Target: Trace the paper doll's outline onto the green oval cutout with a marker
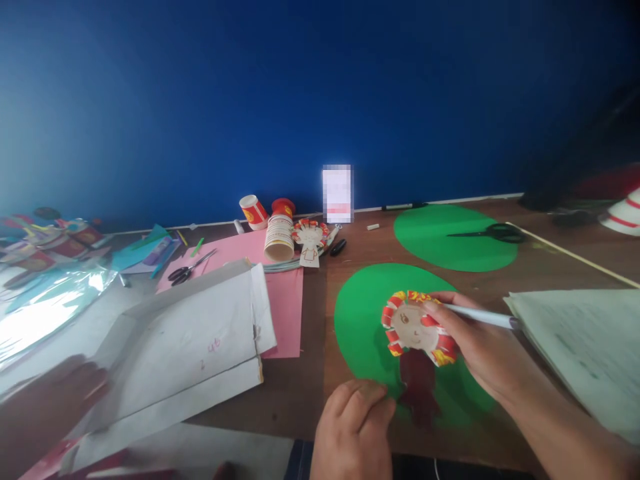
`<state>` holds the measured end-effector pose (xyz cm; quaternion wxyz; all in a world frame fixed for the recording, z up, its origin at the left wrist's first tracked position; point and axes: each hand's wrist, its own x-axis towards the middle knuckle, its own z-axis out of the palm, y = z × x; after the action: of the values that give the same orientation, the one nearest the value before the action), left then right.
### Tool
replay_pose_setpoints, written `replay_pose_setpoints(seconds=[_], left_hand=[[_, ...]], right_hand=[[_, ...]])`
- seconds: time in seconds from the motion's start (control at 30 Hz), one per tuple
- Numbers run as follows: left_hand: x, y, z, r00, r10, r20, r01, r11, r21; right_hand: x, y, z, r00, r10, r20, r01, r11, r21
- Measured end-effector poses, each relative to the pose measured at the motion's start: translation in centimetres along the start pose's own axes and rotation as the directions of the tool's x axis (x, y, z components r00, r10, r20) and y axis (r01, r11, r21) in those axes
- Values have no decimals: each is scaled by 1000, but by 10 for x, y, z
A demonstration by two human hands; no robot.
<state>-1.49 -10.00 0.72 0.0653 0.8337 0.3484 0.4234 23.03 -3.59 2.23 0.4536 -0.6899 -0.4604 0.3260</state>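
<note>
My right hand [475,340] is closed on a cut paper cup [410,327] whose red and yellow flaps fan out around a small drawn face. A white marker [480,315] also lies in that hand, pointing right. Below the cup is a dark red paper cutout [419,387]; whether the two are joined I cannot tell. My left hand [355,427] rests at the table's near edge with curled fingers, just left of the cutout, and its palm side is hidden. Under them lies a green paper circle [360,313].
Behind are a second green circle [425,233] with black scissors [493,233], a finished-looking cup figure [310,243] and stacked paper cups [279,237]. Left, another person's hand [65,393] is beside a white cardboard sheet [185,340]. Papers [585,353] lie right.
</note>
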Motion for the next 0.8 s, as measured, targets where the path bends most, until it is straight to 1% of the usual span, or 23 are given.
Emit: replay_pose_setpoints(seconds=[0.1, 0.17, 0.27, 0.43, 0.53, 0.67, 0.8], left_hand=[[-1, -1, -1, 999, -2, 36, 1, 999, 35], [-2, -1, 0, 999, 0, 35, -2, 999, 46], [-4, -3, 6, 1000, -7, 12, 6, 999, 52], [-2, -5, 12, 998, 12, -64, -7, 997, 72], [0, -5, 11, 997, 38, -73, -32, 996, 89], [-2, -5, 12, 994, 42, -100, -32, 995, 93], [-5, -6, 15, 994, 39, -100, -29, 994, 102]], right_hand=[[3, -6, 1, 999, 26, 19, -26, 999, -24], [6, -10, 3, 999, 32, 24, -31, 999, -44], [11, -16, 5, 999, 28, 16, -27, 997, -73], [16, -20, 9, 1000, 3, 15, -2, 994, -106], [16, -20, 10, 999, -7, 38, 12, 994, -109], [15, -20, 10, 998, -26, 60, 33, 993, -113], [13, -18, 6, 996, -83, 30, 87, 983, -164]])
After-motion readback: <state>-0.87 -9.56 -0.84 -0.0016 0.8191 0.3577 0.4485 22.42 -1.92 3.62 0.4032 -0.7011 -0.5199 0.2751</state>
